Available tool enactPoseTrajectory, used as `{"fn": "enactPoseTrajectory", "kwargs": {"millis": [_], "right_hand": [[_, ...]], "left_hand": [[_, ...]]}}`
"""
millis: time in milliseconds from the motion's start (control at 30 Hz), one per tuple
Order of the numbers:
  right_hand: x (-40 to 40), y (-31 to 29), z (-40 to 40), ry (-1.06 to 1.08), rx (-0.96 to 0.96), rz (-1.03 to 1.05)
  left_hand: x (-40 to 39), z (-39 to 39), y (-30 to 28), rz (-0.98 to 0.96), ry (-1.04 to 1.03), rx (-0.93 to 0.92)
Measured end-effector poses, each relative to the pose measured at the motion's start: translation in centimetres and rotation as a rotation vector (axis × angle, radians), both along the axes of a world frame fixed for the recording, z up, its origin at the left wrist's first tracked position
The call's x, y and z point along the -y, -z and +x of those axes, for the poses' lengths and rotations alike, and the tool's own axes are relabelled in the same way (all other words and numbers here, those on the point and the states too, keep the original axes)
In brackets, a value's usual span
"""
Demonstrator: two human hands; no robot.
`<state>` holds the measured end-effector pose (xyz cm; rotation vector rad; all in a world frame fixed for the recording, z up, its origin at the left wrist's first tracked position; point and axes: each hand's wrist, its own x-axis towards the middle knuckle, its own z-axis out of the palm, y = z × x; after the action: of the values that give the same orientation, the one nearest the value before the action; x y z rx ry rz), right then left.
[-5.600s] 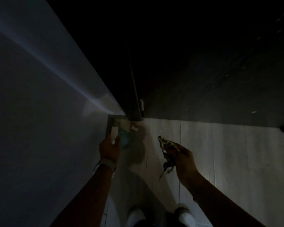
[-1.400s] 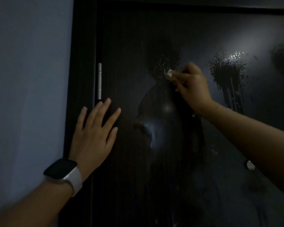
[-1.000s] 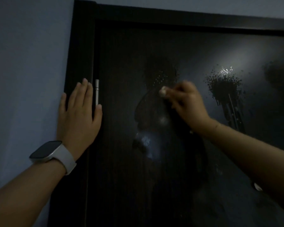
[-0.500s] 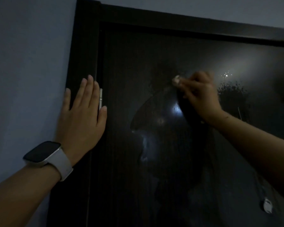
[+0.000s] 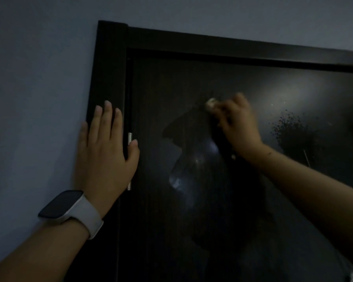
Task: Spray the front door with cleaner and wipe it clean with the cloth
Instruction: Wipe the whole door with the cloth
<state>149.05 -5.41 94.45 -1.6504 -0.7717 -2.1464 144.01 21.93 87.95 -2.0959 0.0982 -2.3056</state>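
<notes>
The dark front door (image 5: 192,231) fills the middle and right of the dim head view. My right hand (image 5: 237,124) grips a bunched cloth (image 5: 210,103) and presses it against the upper door, above a wet smeared patch (image 5: 194,151). A speckled blot of spray (image 5: 293,133) sits to the right of that hand. My left hand (image 5: 105,153) lies flat with straight fingers on the door frame (image 5: 108,64), covering part of a silver hinge (image 5: 129,137). A white watch (image 5: 69,210) is on that wrist. The spray bottle is out of view.
A pale wall (image 5: 35,98) runs left of and above the frame. The light is very low, and a faint glare shows on the door's upper right.
My right hand with the cloth has slid a little up and left on the door, widening the smear. My left hand stays flat on the frame. Earlier I held the bottle low by the floor.
</notes>
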Motion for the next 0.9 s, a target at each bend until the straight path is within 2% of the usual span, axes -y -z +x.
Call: {"fn": "enactPoseTrajectory", "kwargs": {"millis": [67,133,200,300,367,400,567,633,700,900], "right_hand": [[1.8,-1.9,0.3,-0.019,-0.071,0.255],[0.3,-3.4,0.3,-0.010,-0.107,0.371],[-4.1,-4.0,-0.4,-0.002,-0.082,0.292],[-11.0,-3.3,-1.2,-0.045,0.002,-0.014],[-11.6,-2.9,-1.2,-0.034,0.036,-0.140],[-10.4,-3.2,-1.0,-0.030,0.042,-0.136],[0.2,-7.0,0.6,0.059,-0.069,0.317],[1.0,-7.5,0.8,0.092,-0.084,0.407],[-1.3,-7.7,0.3,0.113,-0.085,0.364],[-12.6,-8.4,-1.7,0.022,0.043,-0.030]], "left_hand": [[0.0,0.0,0.0,0.004,-0.013,0.002],[-0.1,0.0,0.1,-0.002,-0.031,0.005],[-0.1,0.0,0.1,-0.011,-0.041,0.003],[0.1,-0.1,0.1,-0.021,-0.039,-0.003],[0.0,0.0,0.1,-0.026,-0.037,0.002],[-0.1,0.0,0.2,-0.023,-0.028,0.008],[-0.1,0.0,0.1,-0.006,-0.014,0.017],[-0.1,0.1,0.1,-0.008,0.002,0.017],[-0.3,0.1,0.1,-0.011,0.009,0.014],[-0.4,-0.1,0.0,-0.005,0.014,0.011]]}}
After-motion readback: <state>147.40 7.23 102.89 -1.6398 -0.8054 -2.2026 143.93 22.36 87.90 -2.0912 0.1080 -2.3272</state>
